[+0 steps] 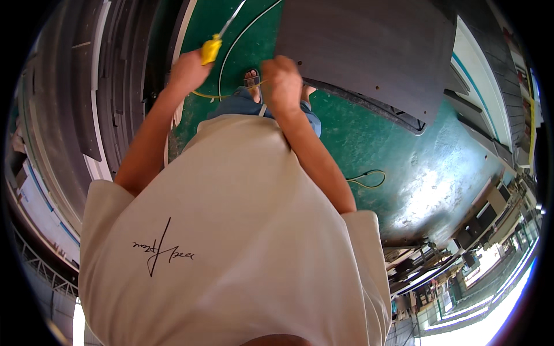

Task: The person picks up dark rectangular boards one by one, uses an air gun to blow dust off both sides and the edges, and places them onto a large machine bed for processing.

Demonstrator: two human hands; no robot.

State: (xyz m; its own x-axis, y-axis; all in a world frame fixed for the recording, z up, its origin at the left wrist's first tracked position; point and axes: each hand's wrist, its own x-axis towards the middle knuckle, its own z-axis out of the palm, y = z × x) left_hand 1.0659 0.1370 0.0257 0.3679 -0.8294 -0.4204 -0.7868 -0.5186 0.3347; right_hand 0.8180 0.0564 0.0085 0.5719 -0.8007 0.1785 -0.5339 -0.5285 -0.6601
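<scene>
My left hand [190,72] is closed round the yellow handle of a screwdriver-like tool [211,51]. Its long thin metal shaft points up and away, past the upper edge of the view. My right hand [281,83] is a little blurred, with its fingers curled in a fist in front of my legs. Whatever it may hold is hidden. A thin yellow cord [202,94] runs low between my hands, and one end seems to pass beside the right fist. The near corner of a dark grey panel [369,52] lies just right of that hand.
Long dark boards [124,69] are stacked along my left. A pale hose [231,46] curves over the green floor [427,167], and a looped cord [369,180] lies to the right. More panels [479,75] stand at the far right. My sandalled foot [252,79] shows below.
</scene>
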